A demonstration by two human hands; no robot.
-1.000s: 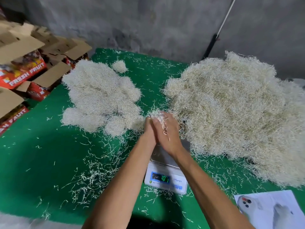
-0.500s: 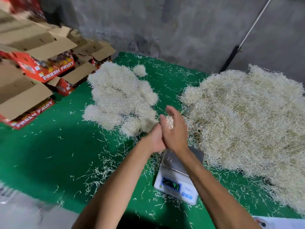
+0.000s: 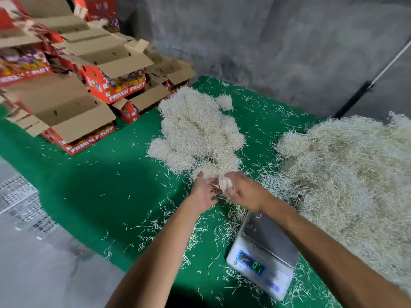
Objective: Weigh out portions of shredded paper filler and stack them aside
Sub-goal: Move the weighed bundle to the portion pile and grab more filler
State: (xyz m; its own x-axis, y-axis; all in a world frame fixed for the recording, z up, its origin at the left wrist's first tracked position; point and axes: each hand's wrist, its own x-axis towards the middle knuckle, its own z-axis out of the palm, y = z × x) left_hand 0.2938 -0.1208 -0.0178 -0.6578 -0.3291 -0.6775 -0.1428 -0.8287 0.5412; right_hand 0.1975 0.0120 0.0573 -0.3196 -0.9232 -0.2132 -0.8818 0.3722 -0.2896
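Note:
A small wad of shredded paper filler (image 3: pixel 224 184) sits between my two hands at the near edge of the pile of weighed portions (image 3: pixel 198 132). My left hand (image 3: pixel 203 192) cups it from the left, and my right hand (image 3: pixel 244 192) cups it from the right, fingers curled round it. The big loose heap of filler (image 3: pixel 347 174) lies to the right. The white digital scale (image 3: pixel 262 254) stands near me under my right forearm, its steel pan bare apart from a few strands and its display lit.
Open red "FRESH FRUIT" cartons (image 3: pixel 89 85) are stacked at the left and back left. The green cloth (image 3: pixel 100 185) is littered with loose strands. A grey concrete wall rises behind, with a black and white pole (image 3: pixel 364 90) leaning on it. The floor shows at lower left.
My hands moved from above the scale leftward and down to the edge of the portion pile, carrying the wad. The view swung left, showing more cartons.

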